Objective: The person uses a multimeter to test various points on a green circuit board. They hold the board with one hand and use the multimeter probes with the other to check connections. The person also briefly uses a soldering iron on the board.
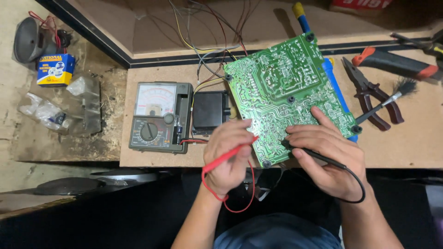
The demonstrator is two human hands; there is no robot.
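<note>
A green circuit board (281, 83) lies tilted, solder side up, on the wooden bench. My left hand (228, 154) grips a red test probe (230, 154), its tip at the board's near edge. Just to the right, my right hand (330, 154) pinches a black test probe (316, 157) whose tip touches the board's near part. Red and black leads loop down toward my lap. Left of the board sits an analog multimeter (159, 117) with a dial and needle scale, and a black box-shaped part (210, 110) lies between the meter and the board.
Pliers (369, 94), a small brush (392, 99) and a red-and-black handled tool (397, 64) lie on the bench at the right. A blue-handled tool (334, 80) pokes out from under the board. Loose wires (207, 46) run behind. A blue box (55, 69) and plastic bags (60, 110) lie at the left.
</note>
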